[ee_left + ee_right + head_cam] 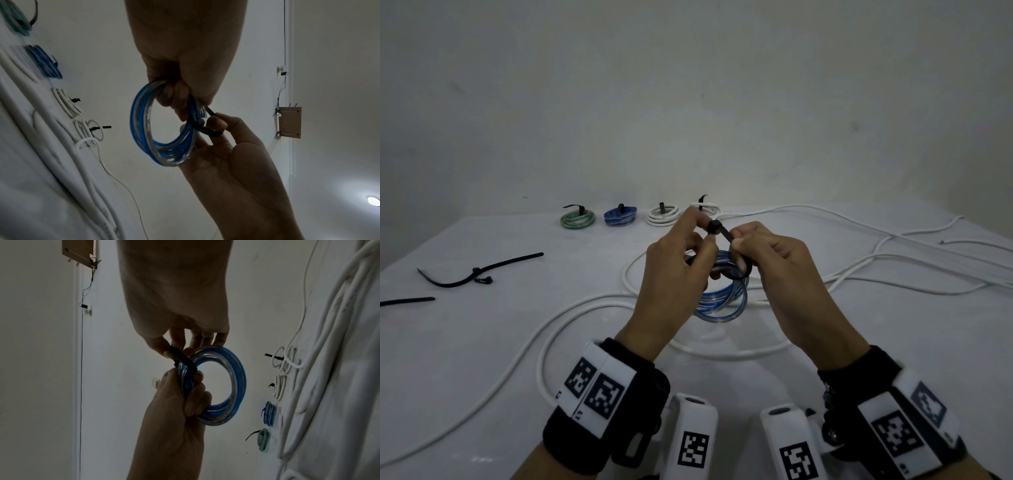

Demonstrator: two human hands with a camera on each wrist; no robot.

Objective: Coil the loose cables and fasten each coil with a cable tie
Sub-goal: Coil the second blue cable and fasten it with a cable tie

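Blue coil (724, 294) held up above the worktop (482, 342), between both hands, a black tie (726, 236) looped round its upper strands. Left hand (674, 274) curls round the coil's side and pinches the tie's head at its fingertips; right hand (774, 257) pinches the strap just beside the head. Whether the tail is through the head yet cannot be told; loop looks slack, so cinching is probably still to come. Four tied coils sit in a row at the far edge: green coil (578, 218), a second blue one (620, 216), two white coils (663, 216). Left to do: long loose white cable (585, 308) sprawled across the worktop, uncoiled. Spare ties (479, 272) lie at the left.
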